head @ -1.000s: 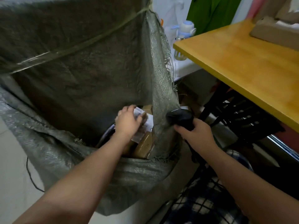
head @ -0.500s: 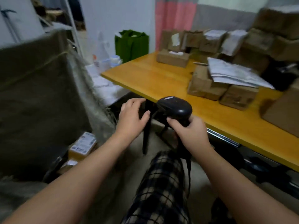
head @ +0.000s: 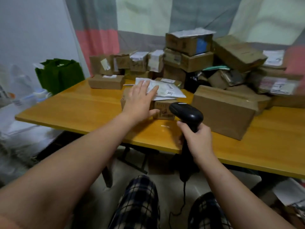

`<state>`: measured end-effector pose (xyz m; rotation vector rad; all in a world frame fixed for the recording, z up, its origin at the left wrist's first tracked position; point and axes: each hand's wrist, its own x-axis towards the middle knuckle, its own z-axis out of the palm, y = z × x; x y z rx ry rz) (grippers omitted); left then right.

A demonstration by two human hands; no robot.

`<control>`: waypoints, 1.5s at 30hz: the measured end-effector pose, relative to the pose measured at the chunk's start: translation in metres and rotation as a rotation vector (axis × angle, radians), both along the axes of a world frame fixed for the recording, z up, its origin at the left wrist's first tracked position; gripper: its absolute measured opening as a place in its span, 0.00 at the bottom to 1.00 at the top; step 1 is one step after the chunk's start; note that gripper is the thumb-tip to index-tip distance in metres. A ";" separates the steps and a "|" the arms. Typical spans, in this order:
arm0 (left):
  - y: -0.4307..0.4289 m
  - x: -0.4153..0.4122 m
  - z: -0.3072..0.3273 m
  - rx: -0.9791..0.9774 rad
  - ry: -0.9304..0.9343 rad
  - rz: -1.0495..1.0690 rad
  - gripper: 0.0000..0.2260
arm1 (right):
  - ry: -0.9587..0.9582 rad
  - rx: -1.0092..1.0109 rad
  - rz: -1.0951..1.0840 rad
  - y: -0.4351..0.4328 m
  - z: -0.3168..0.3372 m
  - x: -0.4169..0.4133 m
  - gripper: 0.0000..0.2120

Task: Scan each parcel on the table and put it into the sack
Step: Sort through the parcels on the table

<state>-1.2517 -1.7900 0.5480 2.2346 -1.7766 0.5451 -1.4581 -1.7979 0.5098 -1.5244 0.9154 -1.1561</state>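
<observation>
My left hand (head: 142, 99) reaches over the yellow table (head: 85, 108) with straight fingers, lying on a white mailer bag (head: 166, 90) that rests on small cardboard boxes (head: 162, 109). My right hand (head: 197, 139) grips the handle of a black barcode scanner (head: 186, 113) just right of that box, its head pointing at the parcels. Several more cardboard parcels (head: 189, 52) are piled at the back and right of the table. A large brown box (head: 224, 111) lies to the right of the scanner. The sack is out of view.
A green bag (head: 59, 75) stands left of the table's far corner. The scanner's cable (head: 183, 195) hangs down between my knees in checked trousers. White bags and clutter lie at the left edge. A curtain hangs behind the table.
My view swung from the sack up to the table. My left hand left the sack and now lies on the white mailer bag. My right hand kept the scanner and raised it over the table's edge.
</observation>
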 end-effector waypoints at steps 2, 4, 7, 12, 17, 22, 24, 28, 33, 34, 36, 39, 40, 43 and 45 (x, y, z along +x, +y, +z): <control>-0.014 0.003 0.010 0.065 -0.104 -0.056 0.20 | -0.017 0.041 0.029 -0.001 -0.004 0.001 0.04; -0.021 0.006 0.018 0.055 -0.105 -0.069 0.13 | -0.023 0.074 0.056 -0.001 -0.007 0.004 0.03; -0.025 0.008 0.038 -0.134 -0.068 -0.078 0.09 | 0.020 0.064 0.024 0.000 -0.007 0.010 0.04; 0.013 -0.013 0.054 -0.471 -0.009 -0.209 0.08 | -0.114 0.114 0.031 0.006 -0.011 0.011 0.02; 0.050 -0.047 -0.030 -0.334 0.046 -0.323 0.14 | -0.445 0.290 -0.015 0.011 -0.014 -0.002 0.06; 0.042 -0.059 -0.064 -0.304 0.285 -0.242 0.05 | -0.411 0.311 0.029 0.009 -0.012 -0.010 0.15; 0.034 -0.062 -0.066 -0.266 0.279 -0.216 0.05 | -0.361 0.219 0.023 0.006 -0.007 -0.008 0.14; 0.024 -0.055 -0.064 -0.189 0.371 -0.233 0.07 | -0.315 0.339 -0.091 -0.010 0.003 0.015 0.10; 0.033 -0.044 -0.053 -0.219 0.663 -0.284 0.16 | -0.219 0.165 -0.268 -0.022 0.016 0.015 0.17; 0.037 -0.042 -0.051 -0.254 0.742 -0.257 0.17 | -0.191 0.106 -0.262 -0.020 0.017 0.009 0.18; 0.045 -0.036 -0.045 -0.345 0.911 -0.119 0.19 | -0.169 0.062 -0.209 -0.014 0.017 -0.007 0.17; 0.054 -0.031 -0.034 -0.370 1.321 -0.010 0.29 | -0.183 0.066 -0.123 -0.004 0.015 -0.032 0.12; 0.056 -0.032 -0.033 -0.359 1.448 -0.028 0.29 | -0.195 0.079 -0.109 0.000 0.014 -0.039 0.10; 0.060 -0.038 -0.030 -0.331 1.570 -0.101 0.18 | -0.186 0.119 -0.119 0.009 0.012 -0.049 0.07; 0.062 -0.043 -0.031 -0.326 1.600 -0.129 0.14 | -0.150 0.158 -0.127 0.014 0.008 -0.048 0.08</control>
